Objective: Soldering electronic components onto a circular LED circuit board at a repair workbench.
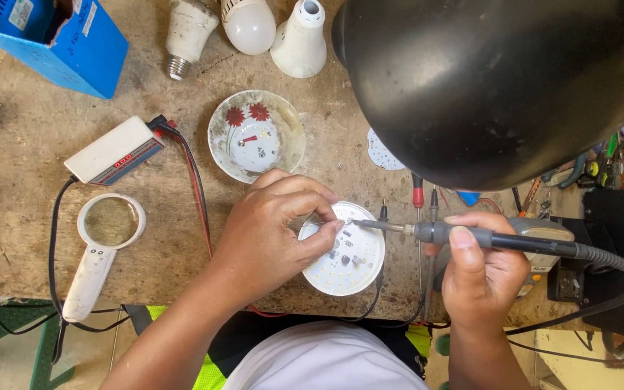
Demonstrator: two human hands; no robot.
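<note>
Here, your round white LED board [343,250] lies flat at the bench edge. Your right hand [479,278] grips a soldering iron [496,239], its axis pointing leftward onto the board; your left hand [272,231], nearer, pinches something thin.

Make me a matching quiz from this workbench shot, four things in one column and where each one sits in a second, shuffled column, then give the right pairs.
Things:
1. soldering iron
2. magnifying glass
3. flowered dish
4. blue box

Places:
A. top left corner of the bench
B. held in the right hand, tip on the round LED board
C. just above the left hand, with small parts in it
D. left of the left hand, beneath the white meter

Pairs: 1-B, 2-D, 3-C, 4-A
</note>
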